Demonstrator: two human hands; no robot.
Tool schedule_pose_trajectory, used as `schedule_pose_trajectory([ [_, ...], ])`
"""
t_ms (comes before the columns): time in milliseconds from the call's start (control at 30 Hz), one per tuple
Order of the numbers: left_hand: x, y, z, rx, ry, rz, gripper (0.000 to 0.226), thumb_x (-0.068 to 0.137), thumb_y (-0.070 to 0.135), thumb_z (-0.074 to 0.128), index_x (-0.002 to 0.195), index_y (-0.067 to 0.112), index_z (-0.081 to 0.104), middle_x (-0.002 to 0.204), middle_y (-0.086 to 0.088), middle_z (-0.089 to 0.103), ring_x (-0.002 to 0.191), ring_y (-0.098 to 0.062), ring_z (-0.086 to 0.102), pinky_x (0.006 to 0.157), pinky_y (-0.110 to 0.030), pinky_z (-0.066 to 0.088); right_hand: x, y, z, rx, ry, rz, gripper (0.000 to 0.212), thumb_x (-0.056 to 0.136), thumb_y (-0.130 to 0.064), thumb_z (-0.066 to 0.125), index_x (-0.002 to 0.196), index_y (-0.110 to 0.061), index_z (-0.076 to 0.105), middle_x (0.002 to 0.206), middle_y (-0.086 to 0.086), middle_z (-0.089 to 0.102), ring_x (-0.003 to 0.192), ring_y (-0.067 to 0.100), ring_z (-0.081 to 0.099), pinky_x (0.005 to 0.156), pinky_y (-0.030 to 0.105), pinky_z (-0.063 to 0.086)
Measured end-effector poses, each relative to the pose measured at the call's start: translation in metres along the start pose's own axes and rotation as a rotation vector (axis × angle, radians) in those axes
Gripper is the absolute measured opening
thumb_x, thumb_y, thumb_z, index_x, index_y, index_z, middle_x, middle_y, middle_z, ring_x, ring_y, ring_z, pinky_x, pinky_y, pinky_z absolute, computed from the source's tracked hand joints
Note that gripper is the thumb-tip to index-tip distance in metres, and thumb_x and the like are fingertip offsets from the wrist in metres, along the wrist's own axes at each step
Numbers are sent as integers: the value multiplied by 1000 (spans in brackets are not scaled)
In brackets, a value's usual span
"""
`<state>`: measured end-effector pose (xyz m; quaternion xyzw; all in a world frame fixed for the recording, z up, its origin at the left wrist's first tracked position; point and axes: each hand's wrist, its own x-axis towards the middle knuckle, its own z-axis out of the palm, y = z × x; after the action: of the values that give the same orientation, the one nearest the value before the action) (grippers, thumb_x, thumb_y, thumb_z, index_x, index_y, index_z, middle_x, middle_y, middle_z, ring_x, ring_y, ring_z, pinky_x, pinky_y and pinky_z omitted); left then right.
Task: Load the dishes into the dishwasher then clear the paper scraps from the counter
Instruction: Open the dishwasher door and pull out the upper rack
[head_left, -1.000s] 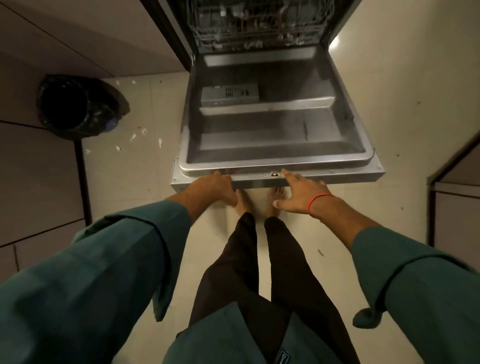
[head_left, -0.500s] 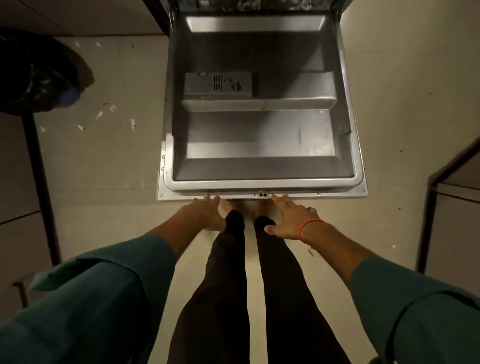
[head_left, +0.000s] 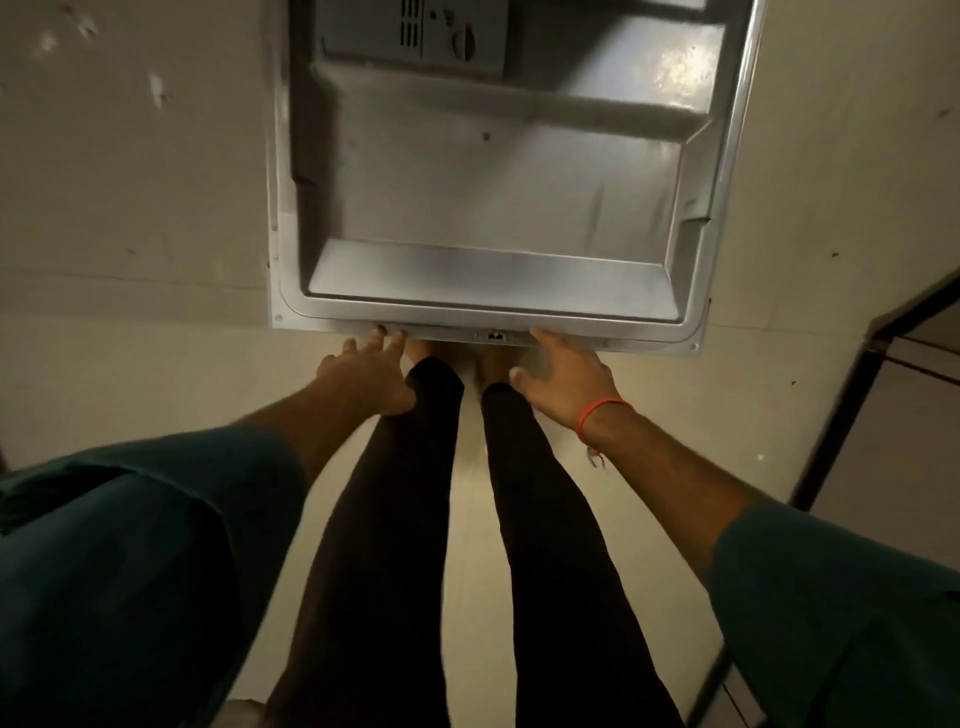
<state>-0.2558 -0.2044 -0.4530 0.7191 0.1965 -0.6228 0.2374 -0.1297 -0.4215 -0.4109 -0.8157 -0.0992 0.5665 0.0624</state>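
both hands are spread flat, left hand (head_left: 366, 375) and right hand (head_left: 563, 382) with fingertips touching the dishwasher door (head_left: 488, 208) front edge, no grip on anything.

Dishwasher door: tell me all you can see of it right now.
The dishwasher door hangs open above the floor, inner face toward the camera. It looks like grey stainless steel, stepped in recessed panels, with a detergent dispenser near the top of the view. The left hand and right hand touch its near edge with straight fingers.
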Motion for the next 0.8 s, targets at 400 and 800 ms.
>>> schedule_pose_trajectory([
  [400,106,-8,14,-9,-39,-25,105,93,47,65,163,24,-10,171,-11,-9,155,-44,-3,123,-62,16,54,25,5,20,87,5,64,96,-43,62,153,-23,40,156,4,43,145,28,36,120,46,31],
  [800,48,11,-39,-290,-52,116,72,98,27,65,159,13,28,161,-15,35,146,-32,37,117,-40,31,15,8,10,-22,8,-18,61,97,-44,58,152,-25,40,156,3,44,143,27,38,118,47,33],
])
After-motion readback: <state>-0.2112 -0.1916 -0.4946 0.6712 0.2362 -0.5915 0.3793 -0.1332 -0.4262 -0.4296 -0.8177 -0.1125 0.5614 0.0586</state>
